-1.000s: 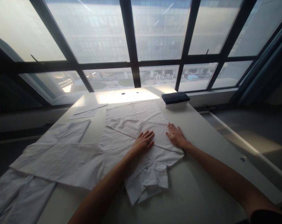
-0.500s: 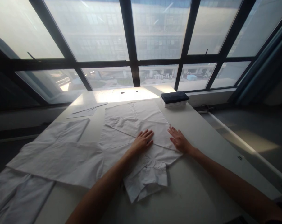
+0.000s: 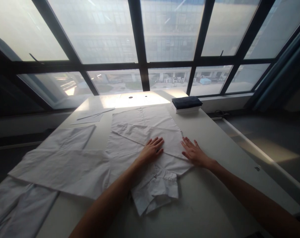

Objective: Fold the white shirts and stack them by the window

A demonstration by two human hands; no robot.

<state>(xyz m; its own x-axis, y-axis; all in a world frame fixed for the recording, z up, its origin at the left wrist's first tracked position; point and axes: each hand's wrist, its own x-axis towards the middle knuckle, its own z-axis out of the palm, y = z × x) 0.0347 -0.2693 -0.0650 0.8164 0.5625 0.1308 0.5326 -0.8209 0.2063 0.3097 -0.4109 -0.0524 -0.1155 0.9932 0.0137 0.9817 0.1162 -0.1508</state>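
Note:
A white shirt (image 3: 130,145) lies spread on the white table (image 3: 209,205), with one sleeve folded across its body and the collar end toward me. Flat on the folded sleeve rests my left hand (image 3: 153,149), fingers stretched out. My right hand (image 3: 193,152) lies at the shirt's right edge with its fingers spread, the fingertips touching the cloth's border. Neither hand grips anything. The other part of the shirt, a wide white sleeve (image 3: 65,168), stretches out to the left.
More white cloth (image 3: 13,205) lies at the table's left side. A folded dark garment (image 3: 186,102) sits on a stack of white ones at the back right. Thin white sheets (image 3: 90,117) lie at the back left. Large windows (image 3: 167,33) rise behind the table.
My right hand has shifted slightly right along the shirt's edge, its fingers a little more spread. My left hand stays in place on the cloth.

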